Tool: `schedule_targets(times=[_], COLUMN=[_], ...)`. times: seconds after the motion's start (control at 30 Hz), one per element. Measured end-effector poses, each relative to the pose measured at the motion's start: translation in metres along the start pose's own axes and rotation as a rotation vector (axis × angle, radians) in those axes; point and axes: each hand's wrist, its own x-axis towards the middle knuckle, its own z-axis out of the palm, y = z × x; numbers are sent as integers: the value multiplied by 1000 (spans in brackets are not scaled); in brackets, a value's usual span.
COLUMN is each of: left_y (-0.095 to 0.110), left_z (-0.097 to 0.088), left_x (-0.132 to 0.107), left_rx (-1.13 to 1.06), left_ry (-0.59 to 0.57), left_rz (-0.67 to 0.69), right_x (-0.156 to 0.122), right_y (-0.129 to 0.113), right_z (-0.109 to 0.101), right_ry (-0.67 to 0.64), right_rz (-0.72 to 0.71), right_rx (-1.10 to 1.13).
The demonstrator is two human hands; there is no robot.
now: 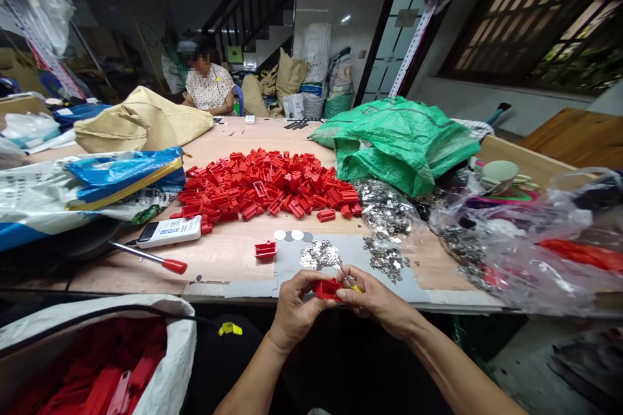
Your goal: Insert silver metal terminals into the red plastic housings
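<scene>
Left hand (296, 305) and right hand (374, 298) close together at the worktop's (219, 249) front edge, both clamped on one red part (325, 290); right also pinches a yellow-handled tool (357, 287). Silver pieces (318, 254) just beyond, on grey sheet (292, 266). Gap for moving at left, between red-tipped lever (174, 266) and lone red block (265, 250); red pile (272, 181) behind, clear bags (525, 259) crowd right side
</scene>
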Motion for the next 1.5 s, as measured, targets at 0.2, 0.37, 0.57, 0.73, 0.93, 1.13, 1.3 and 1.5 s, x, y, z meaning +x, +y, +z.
schedule_targets(times=[0.2, 0.37, 0.57, 0.73, 0.93, 1.13, 1.3, 1.5], left_y=[0, -5, 0, 1, 1, 0, 1, 1], left_z=[0, -4, -14, -16, -16, -16, -15, -16], left_x=[1, 8, 15, 15, 15, 15, 16, 16], left_rx=[-296, -446, -621, -607, -570, -563, -589, -592], left_ry=[-56, 60, 210, 216, 197, 196, 188, 189], left_rz=[-153, -163, -194, -234, -228, -224, -220, -235], right_x=[-10, -2, 17, 27, 35, 32, 29, 28], right_y=[10, 3, -4, 1, -1, -4, -1, 1], right_z=[6, -7, -32, -29, -26, -28, -25, -27], right_ry=[-1, 179, 526, 495, 531, 511, 492, 527], right_rz=[66, -77, -194, -197, -127, -116, -128, -166], right_rx=[163, -229, -1010, -1133, -1152, -1119, -1103, -1047])
